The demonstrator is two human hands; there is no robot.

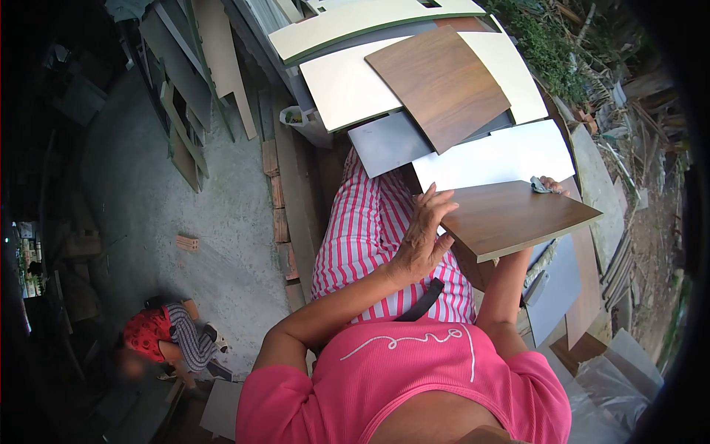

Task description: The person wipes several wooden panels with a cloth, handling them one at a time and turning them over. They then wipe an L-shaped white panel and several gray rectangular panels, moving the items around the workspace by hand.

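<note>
A brown wood-grain board (518, 216) lies across my lap, tilted slightly. My left hand (424, 235) grips its near left edge, fingers spread over the top. My right hand (549, 184) rests at the board's far edge with a small grey-green cloth (539, 186) pinched in its fingers. My right forearm passes under the board. I wear a pink top and pink-and-white striped trousers (370, 222).
Ahead lies a stack of panels: a white one (495, 157), a grey one (388, 142), a dark wood one (440, 85), and cream ones (344, 85). Boards lean at upper left. A small person in red (159, 337) sits on the concrete floor, lower left.
</note>
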